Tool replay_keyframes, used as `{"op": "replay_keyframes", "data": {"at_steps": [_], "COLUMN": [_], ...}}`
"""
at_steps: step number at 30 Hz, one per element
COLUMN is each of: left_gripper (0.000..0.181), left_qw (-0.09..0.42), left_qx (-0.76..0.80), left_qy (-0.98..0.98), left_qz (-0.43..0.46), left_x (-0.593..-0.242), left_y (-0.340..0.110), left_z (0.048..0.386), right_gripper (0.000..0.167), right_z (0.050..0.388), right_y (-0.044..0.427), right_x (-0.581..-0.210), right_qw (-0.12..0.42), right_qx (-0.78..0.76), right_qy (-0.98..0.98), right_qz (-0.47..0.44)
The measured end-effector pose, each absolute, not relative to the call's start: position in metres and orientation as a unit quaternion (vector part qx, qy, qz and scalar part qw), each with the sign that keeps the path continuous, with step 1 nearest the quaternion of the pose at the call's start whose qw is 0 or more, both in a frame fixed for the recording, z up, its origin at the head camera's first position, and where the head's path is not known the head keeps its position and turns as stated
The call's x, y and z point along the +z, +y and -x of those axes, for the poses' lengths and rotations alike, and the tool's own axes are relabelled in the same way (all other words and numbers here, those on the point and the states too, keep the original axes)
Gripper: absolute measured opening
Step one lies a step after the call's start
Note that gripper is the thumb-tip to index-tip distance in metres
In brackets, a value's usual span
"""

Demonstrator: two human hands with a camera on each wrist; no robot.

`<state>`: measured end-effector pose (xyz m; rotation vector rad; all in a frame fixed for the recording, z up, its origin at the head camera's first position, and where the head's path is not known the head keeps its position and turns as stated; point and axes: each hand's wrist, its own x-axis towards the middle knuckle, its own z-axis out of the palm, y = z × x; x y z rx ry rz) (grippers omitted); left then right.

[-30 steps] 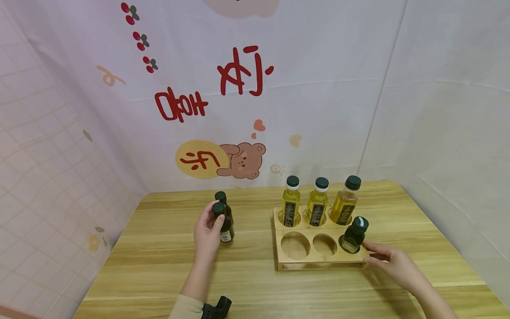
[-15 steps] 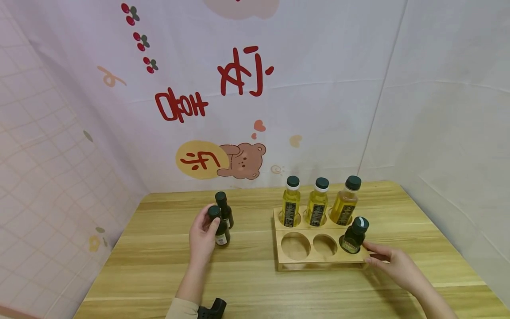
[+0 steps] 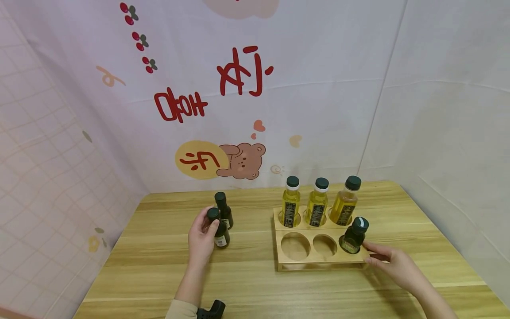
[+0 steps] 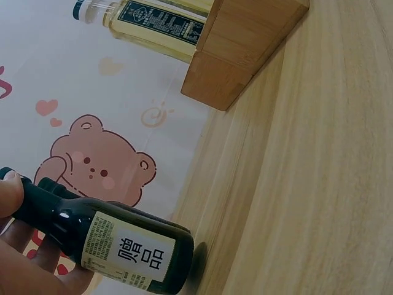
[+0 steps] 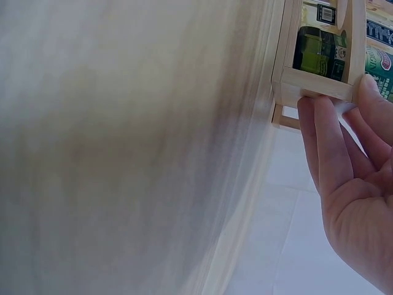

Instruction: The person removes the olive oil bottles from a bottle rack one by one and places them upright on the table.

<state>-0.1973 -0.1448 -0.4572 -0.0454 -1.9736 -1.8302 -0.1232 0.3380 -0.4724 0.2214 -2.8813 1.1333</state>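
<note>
My left hand (image 3: 202, 241) grips a dark green glass bottle (image 3: 221, 235) by its neck. In the left wrist view this bottle (image 4: 132, 246) shows a pale label, with the thumb on the neck by the cap. A second dark bottle (image 3: 225, 213) stands just behind it, mostly hidden in the left wrist view. At the right, my right hand (image 3: 392, 266) pinches the front right corner of a two-tier wooden bottle rack (image 3: 318, 261), thumb at the top edge and fingers against the side in the right wrist view. A short dark green bottle (image 3: 352, 237) sits in the rack's front right hole.
The rack's back row holds two yellow oil bottles (image 3: 290, 206) and a browner one (image 3: 345, 204). Its left and middle front holes have no bottle. The wood-grain table (image 3: 247, 288) meets a printed cloth backdrop (image 3: 330, 110) behind.
My left hand has drawn its bottle slightly left and toward me, opening a small gap from the bottle behind. The right hand and rack stay in place.
</note>
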Motion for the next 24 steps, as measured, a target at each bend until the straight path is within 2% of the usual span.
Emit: {"op": "replay_keyframes", "data": {"at_steps": [6,14,24], "left_gripper": [0.039,0.041,0.042], "left_qw": [0.228,0.206,0.209], "left_qx": [-0.662,-0.671,-0.668], "left_qy": [-0.714,-0.712,-0.714], "left_qz": [0.01,0.0,0.02], "left_x": [-0.4589,-0.4617,-0.4672], "left_y": [-0.1444,-0.1451,-0.1459], "left_z": [0.1965,0.196,0.1965], "right_gripper": [0.046,0.047,0.047], "right_z": [0.1225,0.1223,0.1233], "right_y": [0.3378,0.3373,0.3383], "right_x": [-0.472,-0.4707,-0.4727], "right_qw": [0.012,0.007,0.019], "right_qx": [0.362,0.361,0.361], "right_qy": [-0.93,-0.93,-0.93], "right_qz": [-0.066,-0.06,-0.068]}}
